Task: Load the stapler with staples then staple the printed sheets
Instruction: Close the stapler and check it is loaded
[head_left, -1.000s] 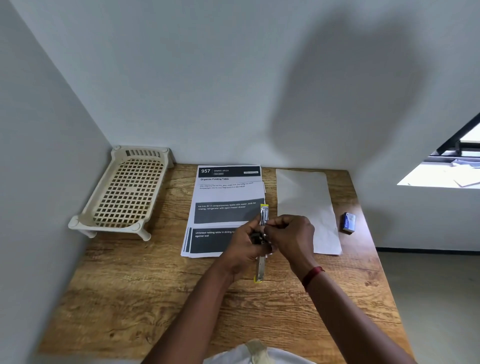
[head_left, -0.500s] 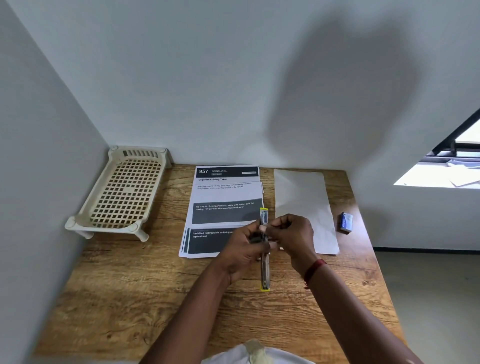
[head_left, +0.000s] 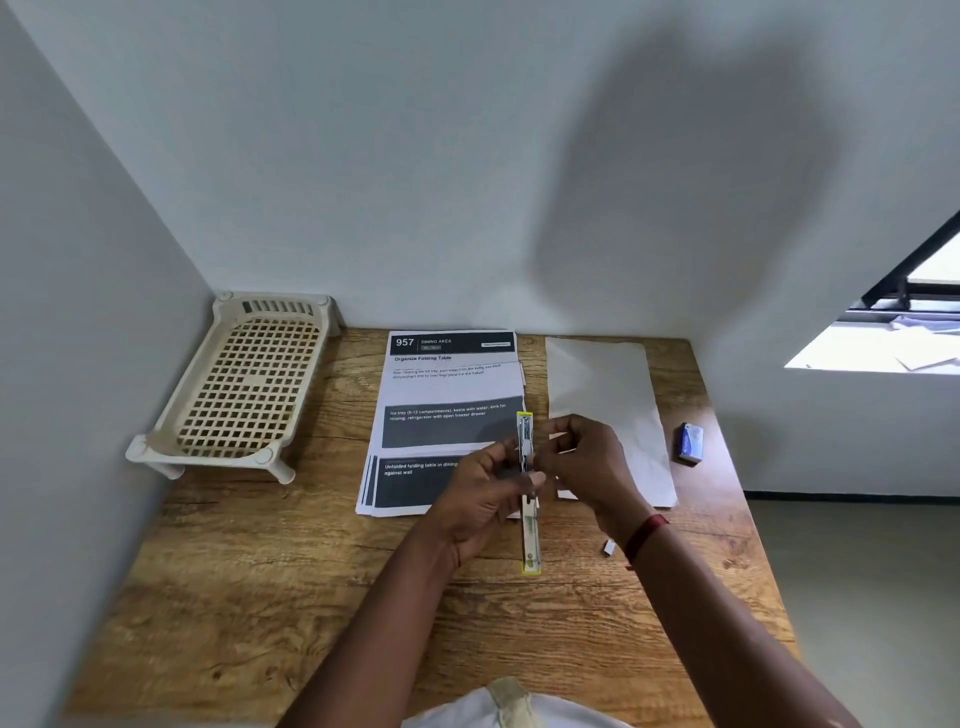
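Observation:
The stapler (head_left: 529, 525) is swung open into one long straight strip with yellow ends, lying over the right edge of the printed sheets (head_left: 447, 387). My left hand (head_left: 480, 499) grips it at the hinge from the left. From the right, my right hand (head_left: 587, 462) has its curled fingertips pinching at the stapler's upper arm; I cannot see whether staples are between the fingers. The small blue staple box (head_left: 690, 442) sits on the table to the right.
A blank white sheet (head_left: 597, 384) lies right of the printed stack. A cream plastic lattice tray (head_left: 244, 389) stands at the back left against the wall. A tiny white scrap (head_left: 609, 546) lies by my right wrist. Walls close the wooden table (head_left: 260, 597) at back and left.
The stapler has been unfolded from a short, bent shape to full length, its near end now reaching toward me. My right hand has shifted slightly to the right.

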